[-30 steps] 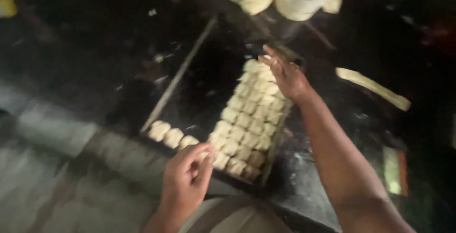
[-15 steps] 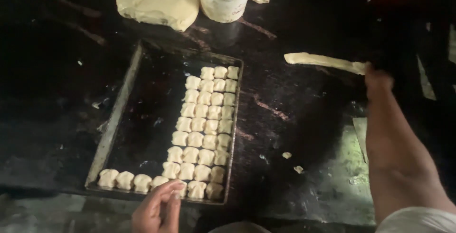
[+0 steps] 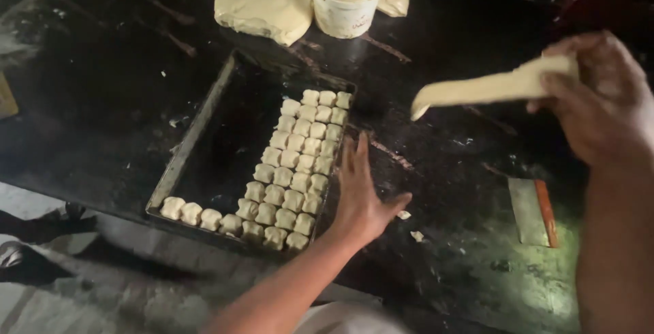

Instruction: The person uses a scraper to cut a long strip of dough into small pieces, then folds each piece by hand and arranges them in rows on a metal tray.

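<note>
At tray's right edge: left hand (image 3: 361, 194) is laid open, flat, beside dough pieces (image 3: 300, 164) in tray (image 3: 197, 140).
Above counter: dough strip (image 3: 487, 87) is gripped by right hand (image 3: 603, 96), seemingly by 1 end.

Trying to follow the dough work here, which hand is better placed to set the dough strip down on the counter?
The right hand, probably: it already grips the dough strip above the bare counter. The left hand lies flat and empty beside the tray.

Dark, flour-smeared worktable (image 3: 102, 102) in dim light, pale floor (image 3: 82, 300) below its near edge.
</note>
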